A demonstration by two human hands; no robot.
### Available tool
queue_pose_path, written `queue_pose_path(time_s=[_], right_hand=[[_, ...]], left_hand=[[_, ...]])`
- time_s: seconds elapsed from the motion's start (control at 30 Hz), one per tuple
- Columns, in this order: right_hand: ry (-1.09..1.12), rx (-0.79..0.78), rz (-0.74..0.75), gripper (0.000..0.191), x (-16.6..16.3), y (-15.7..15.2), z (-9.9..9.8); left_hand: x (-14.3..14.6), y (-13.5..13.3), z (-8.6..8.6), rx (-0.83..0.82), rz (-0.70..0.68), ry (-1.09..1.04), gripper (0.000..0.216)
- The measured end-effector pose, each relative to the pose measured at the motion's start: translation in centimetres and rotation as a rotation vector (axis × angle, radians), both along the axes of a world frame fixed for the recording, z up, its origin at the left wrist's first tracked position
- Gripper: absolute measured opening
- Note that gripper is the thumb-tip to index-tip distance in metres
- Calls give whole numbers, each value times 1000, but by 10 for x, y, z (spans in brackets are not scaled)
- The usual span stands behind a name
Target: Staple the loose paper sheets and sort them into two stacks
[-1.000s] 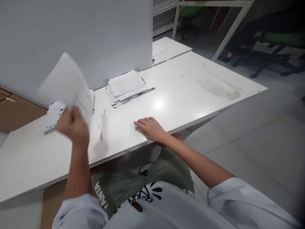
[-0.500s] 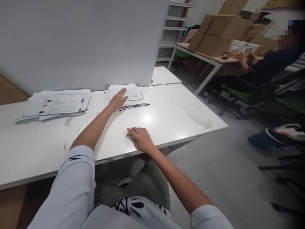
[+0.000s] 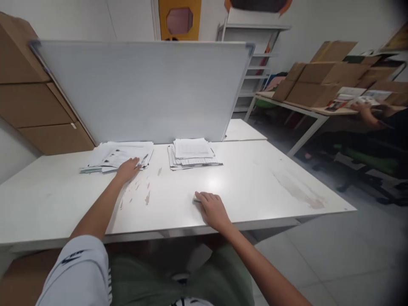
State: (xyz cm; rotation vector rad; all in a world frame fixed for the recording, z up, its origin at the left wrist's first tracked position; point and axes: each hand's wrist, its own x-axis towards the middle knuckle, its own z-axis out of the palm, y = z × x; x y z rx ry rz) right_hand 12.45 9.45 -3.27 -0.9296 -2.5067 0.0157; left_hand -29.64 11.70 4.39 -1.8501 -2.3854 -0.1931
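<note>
My left hand is at the front right part of the left paper stack, fingers slightly bent and a little apart, touching or just over the edge. Printed sheets lie unevenly on top of that stack. My right hand rests on the white table near its front edge, its fingers closed over a small pale object. Most of that object is hidden under the fingers, so I cannot make out its kind. The second paper stack lies beyond my right hand, with a smaller white sheet uppermost.
A whiteboard stands upright behind the stacks on the white table. Cardboard boxes are piled at the left. At right, another person's hands hold papers at a table with boxes. Metal shelves stand behind.
My left hand has left the right-hand paper stack and moved left to the other stack. My right hand keeps its hold on the small object. The view has turned left and up.
</note>
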Motion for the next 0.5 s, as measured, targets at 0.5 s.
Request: queue_pose_path(time_s=[0.5], right_hand=[[77, 32, -16, 54, -6, -1, -8]], left_hand=[[52, -22, 30, -10, 146, 111, 35]])
